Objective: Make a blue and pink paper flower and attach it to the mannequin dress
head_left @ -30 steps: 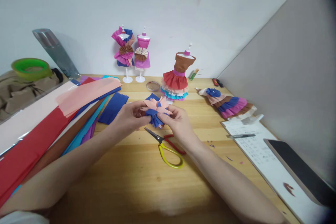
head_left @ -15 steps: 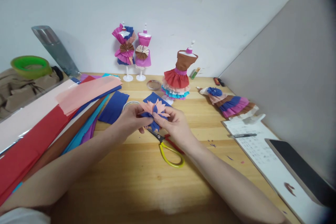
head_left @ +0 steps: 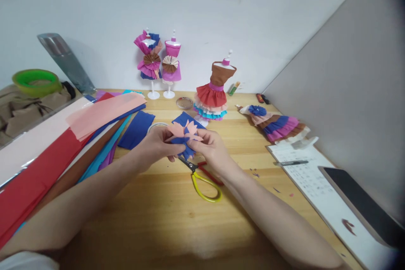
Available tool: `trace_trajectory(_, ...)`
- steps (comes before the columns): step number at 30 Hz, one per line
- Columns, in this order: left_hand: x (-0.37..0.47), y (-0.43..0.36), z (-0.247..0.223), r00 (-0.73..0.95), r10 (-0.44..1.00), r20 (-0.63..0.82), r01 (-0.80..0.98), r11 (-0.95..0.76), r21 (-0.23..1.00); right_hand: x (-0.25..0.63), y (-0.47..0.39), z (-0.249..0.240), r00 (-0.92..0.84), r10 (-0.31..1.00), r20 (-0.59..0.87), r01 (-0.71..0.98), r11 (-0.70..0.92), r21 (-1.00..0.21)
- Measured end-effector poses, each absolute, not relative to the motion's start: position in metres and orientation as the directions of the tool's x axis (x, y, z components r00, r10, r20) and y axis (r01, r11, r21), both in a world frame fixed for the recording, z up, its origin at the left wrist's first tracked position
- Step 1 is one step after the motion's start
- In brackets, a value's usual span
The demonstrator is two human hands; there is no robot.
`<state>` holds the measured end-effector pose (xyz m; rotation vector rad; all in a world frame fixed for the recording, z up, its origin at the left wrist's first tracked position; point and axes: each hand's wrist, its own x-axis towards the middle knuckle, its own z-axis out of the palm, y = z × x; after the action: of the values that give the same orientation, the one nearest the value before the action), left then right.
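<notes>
A paper flower (head_left: pixel 186 130) with peach and dark blue pointed petals is held over the middle of the table. My left hand (head_left: pixel 161 141) pinches its left side, and my right hand (head_left: pixel 207 145) grips the right side between thumb and fingers. Just below the flower lie scissors (head_left: pixel 207 185) with one yellow and one red handle; part of the blades is hidden under the hands. Behind the flower is a folded dark blue paper piece (head_left: pixel 186 119). A roll of tape (head_left: pixel 157 125) shows partly behind my left hand.
Coloured crepe paper strips (head_left: pixel 47 164) cover the left side. Mini mannequins in paper dresses (head_left: pixel 152 65), one in a layered skirt (head_left: pixel 211 95), stand along the wall. Another paper dress (head_left: pixel 278 126) lies at right, near a whiteboard (head_left: pixel 303 177), pen (head_left: pixel 292 163) and phone (head_left: pixel 357 202).
The flower's petals have shifted between my fingers: the peach ones now sit further apart, with more blue showing in the middle. Both hands keep their hold in nearly the same place.
</notes>
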<state>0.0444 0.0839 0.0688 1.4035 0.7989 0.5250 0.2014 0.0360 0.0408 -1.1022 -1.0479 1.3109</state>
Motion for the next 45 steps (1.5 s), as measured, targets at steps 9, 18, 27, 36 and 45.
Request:
trace_trajectory(9, 0.034, 0.094, 0.076, 0.628, 0.757, -0.180, 0.177, 0.087, 0.980, 0.202, 0.038, 0.041, 0.047, 0.998, -0.039, -0.153, -0.031, -0.988)
trace_trajectory(18, 0.042, 0.078, 0.068, 0.518, 0.845, 0.135, 0.344, -0.350, 0.871, 0.198, 0.031, 0.034, 0.054, 0.991, 0.123, 0.275, 0.104, -0.956)
trace_trajectory(27, 0.039, 0.090, 0.065, 0.570, 0.815, -0.102, 0.139, 0.026, 0.990, 0.198, 0.031, 0.033, -0.057, 0.998, 0.029, 0.053, 0.032, -0.998)
trace_trajectory(36, 0.029, 0.095, 0.079, 0.786, 0.603, -0.137, 0.134, 0.050, 0.990, 0.201, 0.033, 0.038, -0.072, 0.996, -0.052, -0.133, -0.061, -0.989)
trace_trajectory(45, 0.039, 0.090, 0.070, 0.684, 0.723, -0.092, 0.091, 0.041, 0.995, 0.196, 0.029, 0.041, -0.076, 0.997, 0.028, -0.053, 0.024, -0.998)
